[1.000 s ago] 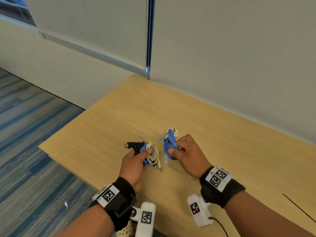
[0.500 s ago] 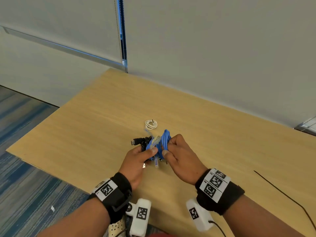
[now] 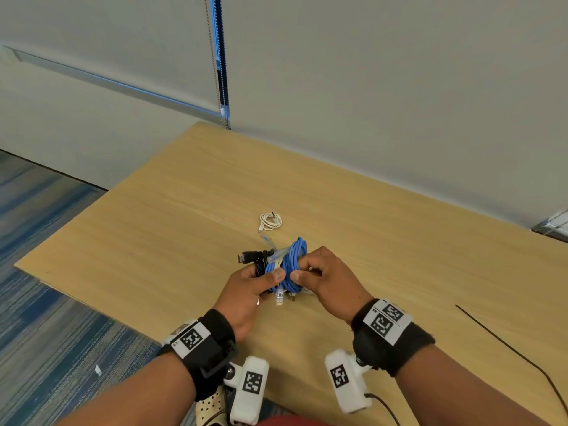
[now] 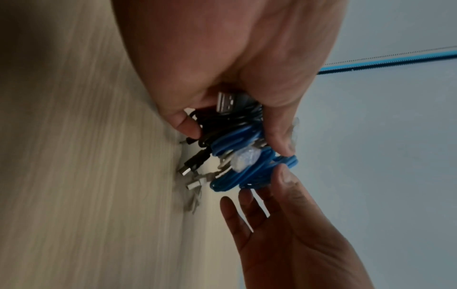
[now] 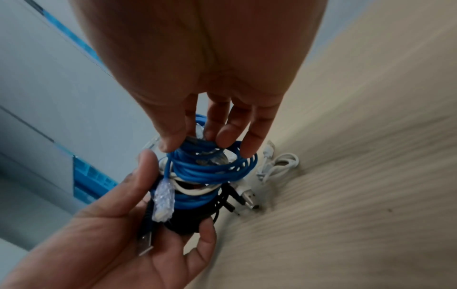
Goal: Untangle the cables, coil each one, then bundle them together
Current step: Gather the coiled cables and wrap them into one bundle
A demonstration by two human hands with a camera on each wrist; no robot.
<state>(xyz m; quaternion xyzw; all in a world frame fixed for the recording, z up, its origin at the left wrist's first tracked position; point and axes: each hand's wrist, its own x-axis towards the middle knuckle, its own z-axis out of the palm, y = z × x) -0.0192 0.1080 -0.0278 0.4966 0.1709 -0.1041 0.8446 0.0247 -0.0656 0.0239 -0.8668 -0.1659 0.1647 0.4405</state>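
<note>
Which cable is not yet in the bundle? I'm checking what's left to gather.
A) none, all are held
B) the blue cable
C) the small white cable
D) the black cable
C: the small white cable lies coiled on the table beyond the hands, apart from them, while the left hand and right hand hold the blue cable and black cable pressed together.

Bright blue coiled network cable [image 3: 294, 265] has clear see-through plugs, and it's pressed against a black coiled cable [image 3: 256, 262]. Small white coiled cable [image 3: 270, 222] sits on the light tan woodgrain table [image 3: 159, 241], and the striped blue-grey carpet [image 3: 46, 318] is pretty loud.
</note>
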